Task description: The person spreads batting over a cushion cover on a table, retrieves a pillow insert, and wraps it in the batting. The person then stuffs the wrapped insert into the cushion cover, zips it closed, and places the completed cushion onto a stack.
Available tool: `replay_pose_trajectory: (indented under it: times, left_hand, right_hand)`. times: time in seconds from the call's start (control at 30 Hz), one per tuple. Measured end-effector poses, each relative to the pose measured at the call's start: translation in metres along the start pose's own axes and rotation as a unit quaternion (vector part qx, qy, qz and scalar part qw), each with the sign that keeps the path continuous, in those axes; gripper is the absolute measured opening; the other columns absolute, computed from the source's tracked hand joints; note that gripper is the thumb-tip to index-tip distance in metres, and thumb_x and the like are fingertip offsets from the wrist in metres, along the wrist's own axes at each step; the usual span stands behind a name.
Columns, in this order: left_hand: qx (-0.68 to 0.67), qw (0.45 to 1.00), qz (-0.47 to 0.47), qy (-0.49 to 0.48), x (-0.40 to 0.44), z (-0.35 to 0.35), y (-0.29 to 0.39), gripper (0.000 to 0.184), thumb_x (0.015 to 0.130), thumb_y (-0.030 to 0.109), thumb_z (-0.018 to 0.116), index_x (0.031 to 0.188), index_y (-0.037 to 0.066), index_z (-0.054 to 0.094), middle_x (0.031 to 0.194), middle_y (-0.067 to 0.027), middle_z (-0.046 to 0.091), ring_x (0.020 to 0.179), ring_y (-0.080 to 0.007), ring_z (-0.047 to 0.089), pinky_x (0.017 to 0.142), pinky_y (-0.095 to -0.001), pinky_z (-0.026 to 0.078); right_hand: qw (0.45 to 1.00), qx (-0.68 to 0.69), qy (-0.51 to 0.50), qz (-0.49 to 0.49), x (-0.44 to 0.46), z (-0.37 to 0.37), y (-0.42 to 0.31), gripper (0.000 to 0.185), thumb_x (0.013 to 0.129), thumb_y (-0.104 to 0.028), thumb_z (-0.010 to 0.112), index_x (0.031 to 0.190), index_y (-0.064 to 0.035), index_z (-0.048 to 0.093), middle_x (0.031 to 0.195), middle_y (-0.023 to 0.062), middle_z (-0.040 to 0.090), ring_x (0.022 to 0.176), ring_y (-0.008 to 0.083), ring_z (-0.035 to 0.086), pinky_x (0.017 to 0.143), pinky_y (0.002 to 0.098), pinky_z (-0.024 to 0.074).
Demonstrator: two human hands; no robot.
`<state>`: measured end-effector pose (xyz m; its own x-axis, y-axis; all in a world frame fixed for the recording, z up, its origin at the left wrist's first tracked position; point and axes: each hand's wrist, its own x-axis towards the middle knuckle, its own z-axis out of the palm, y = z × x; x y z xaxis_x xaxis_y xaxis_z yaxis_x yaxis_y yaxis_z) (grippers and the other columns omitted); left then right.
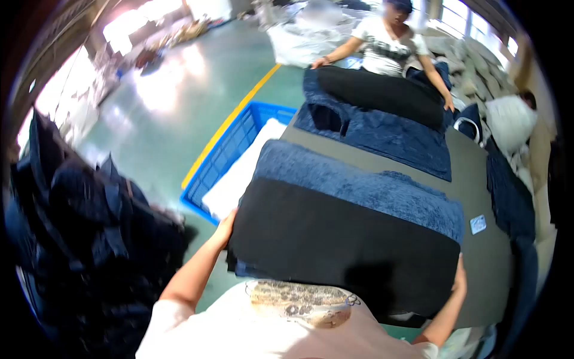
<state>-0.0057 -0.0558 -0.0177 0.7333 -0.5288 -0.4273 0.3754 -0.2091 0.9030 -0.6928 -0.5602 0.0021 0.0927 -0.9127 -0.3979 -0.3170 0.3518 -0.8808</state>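
A wide black panel with rounded corners [335, 239] lies across a blue plush fabric piece [365, 185] on the grey table. At the panel's left edge is my left hand [226, 228], its fingers closed on the edge and partly hidden by it. My right hand [459, 280] holds the opposite edge, with its fingers mostly out of sight. Across the table, a dark blue plush garment [394, 134] is spread out, with a second black panel [382, 93] over its upper part. A co-worker's two hands rest at that panel's ends.
A blue plastic crate [218, 161] with white material stands left of the grey table [478, 263]. A small pale blue card [478, 224] lies at right. Dark garments [95, 221] are piled on the left. The co-worker [388, 45] stands opposite, near white sacks [299, 39].
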Motion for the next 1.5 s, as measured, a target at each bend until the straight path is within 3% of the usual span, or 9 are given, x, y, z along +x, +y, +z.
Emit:
replay_pose_trajectory:
  times: [0.23, 0.43, 0.6, 0.93, 1.13, 1.23, 1.37, 1.43, 1.5]
  left_hand:
    - [-0.125, 0.989, -0.054, -0.058, -0.046, 0.016, 0.029, 0.057, 0.102, 0.048, 0.045, 0.123, -0.001, 0.065, 0.117, -0.0138, 0.069, 0.104, -0.0231, 0.066, 0.091, -0.0322, 0.051]
    - [-0.200, 0.966, 0.150, -0.065, -0.163, -0.076, -0.014, 0.039, 0.098, 0.038, 0.058, 0.112, 0.004, 0.070, 0.105, -0.0061, 0.070, 0.096, -0.0123, 0.064, 0.084, -0.0316, 0.051]
    - [-0.213, 0.948, 0.122, 0.201, -0.301, -0.215, -0.103, 0.036, 0.096, 0.034, 0.058, 0.115, 0.006, 0.069, 0.106, -0.0048, 0.070, 0.098, -0.0145, 0.064, 0.085, -0.0328, 0.052]
    - [-0.483, 0.695, 0.059, 0.530, -0.737, -0.273, -0.374, 0.045, 0.098, 0.038, 0.047, 0.116, 0.002, 0.067, 0.109, -0.0152, 0.070, 0.100, -0.0278, 0.068, 0.090, -0.0419, 0.054]
    - [-0.550, 0.538, 0.204, 0.605, -0.864, -0.193, -0.399, 0.070, 0.095, 0.057, 0.053, 0.139, 0.003, 0.052, 0.136, -0.0131, 0.058, 0.123, -0.0275, 0.057, 0.105, -0.0422, 0.045]
    - [-0.426, 0.532, 0.121, 0.721, -0.880, -0.168, -0.440, 0.077, 0.095, 0.055, 0.059, 0.148, 0.002, 0.041, 0.144, -0.0125, 0.052, 0.129, -0.0268, 0.052, 0.109, -0.0401, 0.041]
    - [-0.267, 0.546, 0.122, 0.785, -0.907, -0.231, -0.433, 0.060, 0.100, 0.039, 0.056, 0.143, -0.002, 0.046, 0.138, -0.0108, 0.055, 0.126, -0.0227, 0.052, 0.107, -0.0355, 0.039]
    - [-0.098, 0.594, 0.123, 0.789, -0.953, -0.311, -0.363, 0.056, 0.100, 0.033, 0.054, 0.144, 0.000, 0.044, 0.134, -0.0140, 0.057, 0.122, -0.0262, 0.054, 0.105, -0.0376, 0.041]
    - [0.130, 0.605, 0.090, 0.780, -1.004, -0.410, -0.256, 0.053, 0.099, 0.026, 0.052, 0.145, 0.002, 0.043, 0.131, -0.0172, 0.058, 0.118, -0.0297, 0.057, 0.102, -0.0397, 0.044]
  right_hand:
    - [0.981, -0.018, 0.003, -0.195, -0.004, 0.134, -0.044, 0.062, 0.099, -0.052, 0.049, 0.122, 0.0039, 0.062, 0.115, 0.0157, 0.067, 0.105, 0.0260, 0.064, 0.079, 0.0428, 0.0555]
    - [0.944, -0.078, -0.115, -0.301, -0.067, 0.288, -0.154, 0.059, 0.100, -0.049, 0.049, 0.122, 0.0036, 0.062, 0.114, 0.0150, 0.068, 0.101, 0.0250, 0.065, 0.077, 0.0411, 0.0557]
    - [0.908, -0.099, -0.256, -0.316, -0.177, 0.417, -0.171, 0.056, 0.101, -0.047, 0.049, 0.121, 0.0034, 0.063, 0.113, 0.0144, 0.068, 0.098, 0.0242, 0.066, 0.076, 0.0397, 0.0559]
    - [0.756, -0.203, -0.613, -0.112, -0.460, 0.617, 0.027, 0.051, 0.102, -0.042, 0.048, 0.121, 0.0029, 0.063, 0.110, 0.0134, 0.069, 0.093, 0.0226, 0.068, 0.073, 0.0369, 0.0563]
    - [0.563, -0.303, -0.734, -0.229, -0.718, 0.693, 0.051, 0.043, 0.100, -0.039, 0.054, 0.116, -0.0007, 0.066, 0.100, 0.0084, 0.071, 0.083, 0.0172, 0.068, 0.070, 0.0303, 0.0557]
    - [0.484, -0.212, -0.817, -0.230, -0.797, 0.738, 0.054, 0.036, 0.102, -0.034, 0.056, 0.119, -0.0029, 0.063, 0.104, 0.0057, 0.069, 0.087, 0.0145, 0.067, 0.074, 0.0290, 0.0539]
    - [0.575, -0.106, -0.759, -0.287, -0.875, 0.762, 0.028, 0.027, 0.101, -0.034, 0.058, 0.103, -0.0071, 0.058, 0.094, 0.0052, 0.065, 0.079, 0.0142, 0.063, 0.072, 0.0299, 0.0533]
    - [0.588, 0.006, -0.792, -0.165, -0.896, 0.782, 0.017, 0.022, 0.100, -0.024, 0.056, 0.101, -0.0023, 0.058, 0.095, 0.0101, 0.066, 0.081, 0.0192, 0.066, 0.071, 0.0350, 0.0578]
    - [0.529, 0.144, -0.778, -0.309, -0.916, 0.789, 0.010, 0.023, 0.098, -0.018, 0.055, 0.108, 0.0020, 0.062, 0.101, 0.0149, 0.069, 0.086, 0.0234, 0.069, 0.074, 0.0368, 0.0592]
